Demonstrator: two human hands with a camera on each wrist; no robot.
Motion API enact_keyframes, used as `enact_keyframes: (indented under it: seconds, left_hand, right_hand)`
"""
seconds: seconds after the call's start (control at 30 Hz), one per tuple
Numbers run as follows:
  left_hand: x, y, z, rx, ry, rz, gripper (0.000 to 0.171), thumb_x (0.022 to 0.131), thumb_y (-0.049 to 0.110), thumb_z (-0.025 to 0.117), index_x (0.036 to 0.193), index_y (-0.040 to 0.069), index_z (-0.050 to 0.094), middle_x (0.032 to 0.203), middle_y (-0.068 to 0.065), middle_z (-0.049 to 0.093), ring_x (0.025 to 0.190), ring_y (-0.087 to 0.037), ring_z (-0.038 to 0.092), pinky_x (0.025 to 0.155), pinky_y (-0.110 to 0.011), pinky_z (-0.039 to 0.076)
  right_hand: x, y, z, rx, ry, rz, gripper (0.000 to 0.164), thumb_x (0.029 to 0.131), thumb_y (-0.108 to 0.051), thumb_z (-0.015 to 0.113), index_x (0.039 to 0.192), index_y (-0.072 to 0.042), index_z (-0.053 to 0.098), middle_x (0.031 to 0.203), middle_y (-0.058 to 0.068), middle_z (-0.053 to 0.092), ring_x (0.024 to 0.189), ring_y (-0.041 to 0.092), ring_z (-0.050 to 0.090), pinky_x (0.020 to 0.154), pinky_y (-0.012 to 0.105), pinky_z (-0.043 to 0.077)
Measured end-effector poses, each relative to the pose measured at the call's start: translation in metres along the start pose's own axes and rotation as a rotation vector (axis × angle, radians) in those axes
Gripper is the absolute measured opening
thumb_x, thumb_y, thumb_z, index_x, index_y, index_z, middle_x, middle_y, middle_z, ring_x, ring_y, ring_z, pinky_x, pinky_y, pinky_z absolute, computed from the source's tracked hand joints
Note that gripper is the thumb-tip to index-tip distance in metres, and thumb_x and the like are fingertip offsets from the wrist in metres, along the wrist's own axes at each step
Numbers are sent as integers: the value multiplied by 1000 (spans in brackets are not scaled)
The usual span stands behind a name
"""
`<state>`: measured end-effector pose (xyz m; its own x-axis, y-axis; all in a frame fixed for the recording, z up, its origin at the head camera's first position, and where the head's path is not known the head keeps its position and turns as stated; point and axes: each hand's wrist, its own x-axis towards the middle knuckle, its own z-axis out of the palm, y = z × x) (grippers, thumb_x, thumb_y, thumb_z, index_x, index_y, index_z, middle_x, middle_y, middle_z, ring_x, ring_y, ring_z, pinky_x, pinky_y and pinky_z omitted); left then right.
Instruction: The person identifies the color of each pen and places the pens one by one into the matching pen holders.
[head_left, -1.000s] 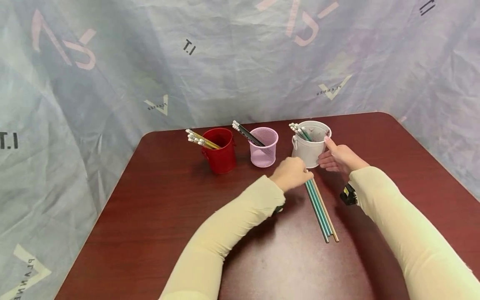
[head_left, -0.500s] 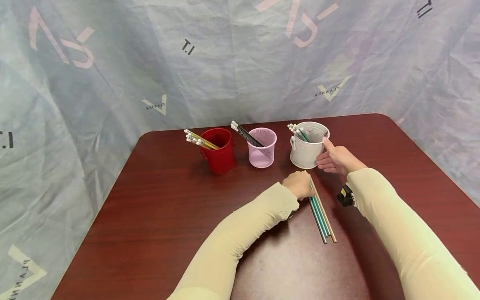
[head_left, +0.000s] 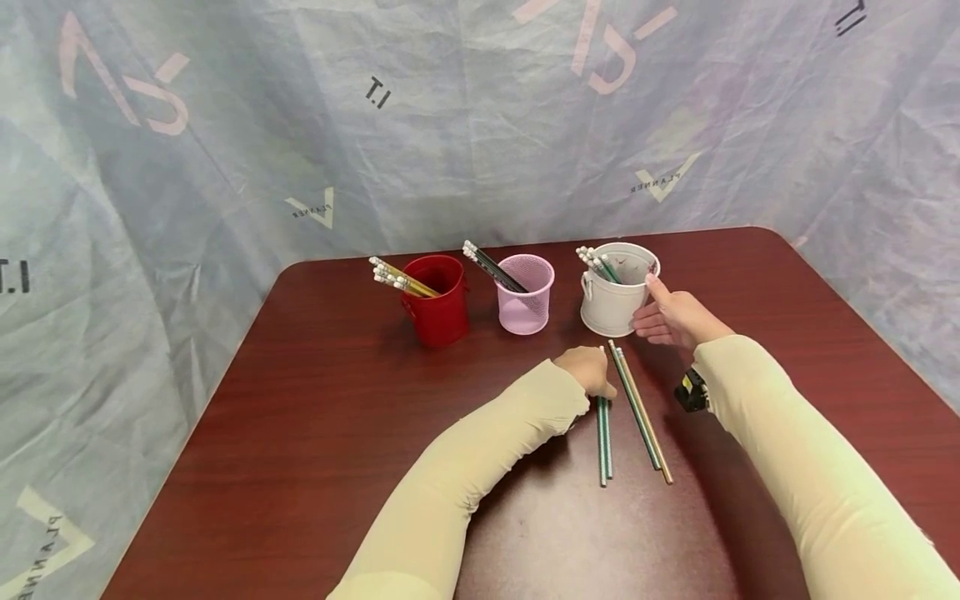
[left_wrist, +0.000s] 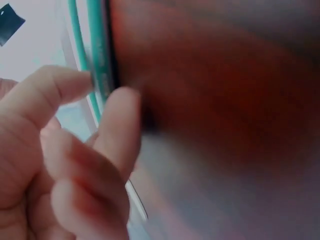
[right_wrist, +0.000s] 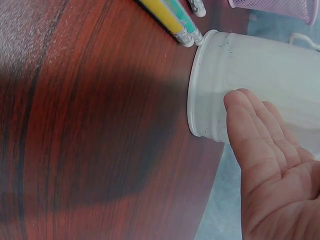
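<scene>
My left hand (head_left: pixel 587 369) is low over the table and pinches two green pencils (head_left: pixel 603 446) near their eraser ends. In the left wrist view, thumb and a finger meet on either side of a green pencil (left_wrist: pixel 98 47). Just to their right lie another green pencil (head_left: pixel 642 419) and a gold pencil (head_left: pixel 654 431), side by side. My right hand (head_left: pixel 678 319) rests on the right side of the white bucket (head_left: pixel 609 315), thumb at its rim and straight fingers along its wall. Several green pencils (head_left: pixel 611 268) lean inside that bucket.
Left of the white bucket stands a pink mesh cup (head_left: pixel 523 315) with black pencils (head_left: pixel 495 268). Farther left is a red bucket (head_left: pixel 441 321) with yellow pencils (head_left: pixel 408 282). All stand on the dark red table (head_left: pixel 315 433), before a grey cloth backdrop (head_left: pixel 465 125).
My left hand has come down and nearer along the pencils, then shifted slightly left, parting two green pencils from the green and gold ones. My right hand stays at the white bucket.
</scene>
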<state>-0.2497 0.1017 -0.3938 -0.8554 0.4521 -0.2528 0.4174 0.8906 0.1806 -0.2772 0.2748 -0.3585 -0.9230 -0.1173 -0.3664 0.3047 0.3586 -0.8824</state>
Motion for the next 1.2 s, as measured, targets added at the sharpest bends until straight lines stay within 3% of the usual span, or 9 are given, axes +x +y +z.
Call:
enact_keyframes:
  seconds: [0.2, 0.3, 0.53, 0.63, 0.7, 0.83, 0.97, 1.1, 1.2]
  left_hand:
    - [-8, -20, -5, -42, -16, -15, 32, 77, 32, 77, 62, 18, 52, 62, 5, 52, 65, -12, 54, 59, -24, 44]
    - [-9, -26, -6, -95, -66, -27, 32, 79, 28, 75, 58, 17, 54, 53, 7, 53, 54, -9, 56, 53, -21, 43]
    - [-8, -38, -9, -302, -177, -44, 31, 80, 21, 76, 60, 10, 56, 45, 1, 57, 35, -8, 50, 42, -17, 43]
    - [-11, -43, -20, -406, -191, -56, 30, 82, 18, 74, 60, 7, 57, 48, -2, 58, 36, -10, 50, 41, -20, 45]
    - [-15, -45, -32, -455, -165, -39, 29, 83, 17, 73, 61, 5, 60, 50, -4, 60, 38, -11, 53, 42, -21, 46]
    - [-29, -51, -68, -519, 2, 48, 20, 85, 19, 72, 74, 2, 70, 59, -4, 65, 49, -14, 62, 48, -22, 51]
    - [-50, -54, -109, -587, 281, 123, 20, 84, 23, 74, 86, 4, 72, 65, -4, 68, 60, -14, 67, 56, -19, 47]
    - [-69, -53, -144, -710, 582, 156, 17, 82, 22, 76, 83, 5, 73, 66, -3, 69, 61, -10, 63, 56, -19, 43]
    - [-72, -49, -164, -814, 761, 165, 16, 80, 19, 78, 79, 4, 72, 70, -3, 71, 62, -8, 62, 56, -18, 42]
  right_hand:
    - [3, 1, -2, 18, -22, 0, 88, 99, -55, 12, 129, 24, 36, 92, 9, 68, 78, 11, 65, 83, 35, 53]
    - [3, 1, -3, 19, -23, 1, 87, 99, -54, 12, 129, 24, 36, 93, 8, 67, 78, 10, 65, 81, 34, 53]
    - [2, 0, -4, 5, -31, -8, 87, 99, -54, 13, 129, 25, 36, 95, 11, 67, 79, 11, 65, 82, 34, 53]
    - [1, 0, -4, -7, -31, -11, 88, 99, -55, 14, 129, 24, 36, 98, 14, 67, 80, 11, 65, 83, 34, 53]
    - [1, -1, -3, -17, -29, -14, 88, 99, -55, 14, 129, 24, 36, 100, 16, 67, 81, 12, 66, 85, 35, 52]
    - [1, -2, -2, -33, -25, -13, 89, 99, -56, 14, 129, 24, 37, 102, 16, 67, 83, 13, 66, 87, 37, 52]
    - [1, -2, -2, -29, -24, -14, 88, 99, -56, 13, 128, 24, 37, 98, 14, 68, 81, 12, 66, 84, 36, 53]
    - [1, -2, -2, -24, -26, -11, 88, 99, -56, 14, 129, 24, 37, 97, 12, 67, 81, 11, 65, 82, 34, 53]
    - [1, -1, -4, -23, -29, -6, 89, 99, -56, 13, 130, 24, 36, 101, 15, 67, 82, 12, 65, 84, 35, 53]
